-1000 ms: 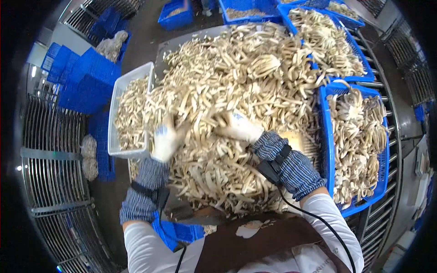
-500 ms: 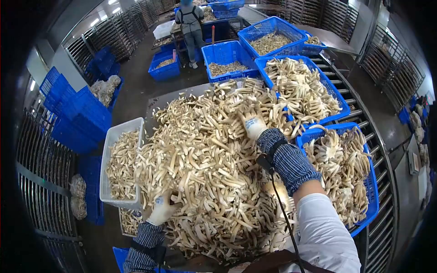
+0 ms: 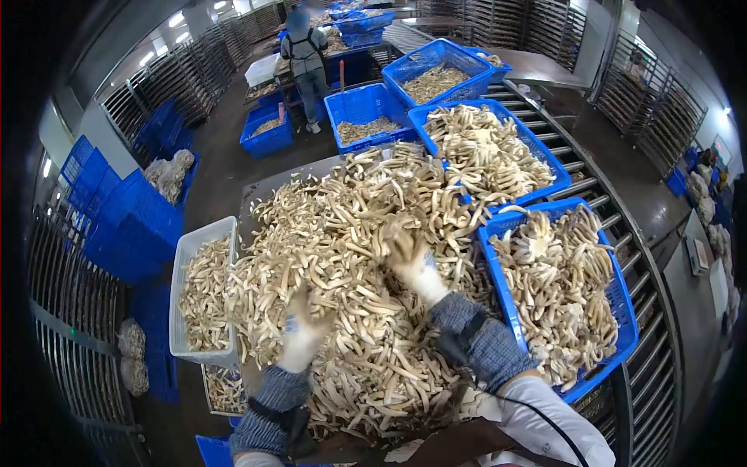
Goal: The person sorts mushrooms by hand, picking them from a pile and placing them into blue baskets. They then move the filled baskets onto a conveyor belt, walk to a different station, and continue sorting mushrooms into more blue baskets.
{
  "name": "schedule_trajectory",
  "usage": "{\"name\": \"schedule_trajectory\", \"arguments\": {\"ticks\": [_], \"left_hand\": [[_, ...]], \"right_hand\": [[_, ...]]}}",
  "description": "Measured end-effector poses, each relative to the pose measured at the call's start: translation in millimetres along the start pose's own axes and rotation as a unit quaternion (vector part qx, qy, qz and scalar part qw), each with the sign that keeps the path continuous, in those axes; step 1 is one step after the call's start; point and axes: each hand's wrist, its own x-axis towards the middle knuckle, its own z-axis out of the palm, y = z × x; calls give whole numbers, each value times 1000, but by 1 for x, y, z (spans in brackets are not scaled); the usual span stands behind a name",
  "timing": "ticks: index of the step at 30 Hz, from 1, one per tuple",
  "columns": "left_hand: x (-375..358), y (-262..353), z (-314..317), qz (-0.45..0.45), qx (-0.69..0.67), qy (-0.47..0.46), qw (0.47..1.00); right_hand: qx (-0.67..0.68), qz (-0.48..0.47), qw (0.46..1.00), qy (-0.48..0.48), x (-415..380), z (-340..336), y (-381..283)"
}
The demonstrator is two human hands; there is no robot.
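Observation:
A broad heap of long, pale-stemmed mushrooms covers the work table in front of me. My right hand, in a white glove and striped sleeve, is at the middle of the heap, its fingers curled round a brownish clump of mushrooms. My left hand, gloved the same way, is over the left part of the heap. Motion smears its fingers, so I cannot make out whether they hold anything. Mushrooms also fill the near blue crate and the farther blue crate on my right.
A white bin of mushroom pieces stands left of the heap. Blue crates run along the roller conveyor on the right. Stacked blue crates and drying racks line the left. A person stands at the back by another table.
My right hand has drawn back toward me and left, and its fingers have curled. My left hand has moved right and up over the heap. The view has shifted slightly.

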Motion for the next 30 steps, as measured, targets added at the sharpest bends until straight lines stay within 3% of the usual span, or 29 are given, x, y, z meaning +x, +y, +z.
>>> {"name": "schedule_trajectory", "arguments": {"ticks": [1,2,3,5,6,8,9,10,11,13,14,15,16,17,18,19,20,21,22,24,25,26,28,29,30], "left_hand": [[6,25,25,-74,-143,-42,986],[9,39,49,-117,-226,-102,962],[9,40,74,-142,-264,-111,947],[10,28,108,-227,-370,-111,894],[5,28,116,-287,-434,-100,848],[-3,31,125,-298,-486,-70,818],[-7,33,128,-310,-444,-53,839],[-11,33,131,-323,-400,-35,857],[-18,60,116,-337,-424,-76,837],[-23,28,124,-306,-417,-65,853],[-25,27,121,-311,-418,-57,851],[-28,32,113,-298,-439,-89,843],[-32,37,109,-306,-448,-63,838],[-33,31,109,-311,-435,-74,842],[-35,23,110,-318,-422,-86,845],[-37,15,111,-360,-442,-158,807],[-44,24,111,-294,-425,-184,836],[-47,25,112,-309,-426,-158,836],[-48,26,111,-323,-425,-133,835],[-49,30,104,-318,-520,-108,785],[-46,21,103,-322,-539,-67,775],[-47,21,97,-341,-512,-80,784],[-60,47,102,-332,-430,-76,836],[-53,21,121,-301,-298,-90,901],[-52,22,127,-302,-246,-35,920]], "right_hand": [[4,1,1000,-8,-18,10,-6],[197,61,978,-38,-36,4,-25],[377,131,916,-45,-54,-2,-45],[261,136,953,-67,-84,-4,-61],[265,169,947,-63,-93,-9,-66],[435,182,878,-88,-102,-33,-52],[505,225,830,-72,-108,-44,-52],[368,212,901,-87,-114,-45,-46],[378,219,893,-106,-115,-52,-47],[441,177,873,-110,-117,-61,-50],[410,229,871,-146,-114,-78,-58],[392,270,872,-112,-124,-62,-46],[372,309,872,-78,-132,-45,-35],[508,394,766,-24,-132,-49,-43],[536,349,763,-86,-125,-64,-45],[492,361,778,-152,-123,-77,-52],[443,369,787,-217,-117,-101,-72],[442,315,828,-142,-120,-78,-69],[442,313,828,-145,-119,-77,-66],[529,344,751,-193,-119,-75,-55],[473,437,757,-111,-120,-48,-46],[418,506,753,-43,-111,-78,-76],[359,495,788,-76,-118,-25,-51],[369,458,806,-72,-123,-13,-50],[380,419,822,-67,-127,-3,-51]]}}
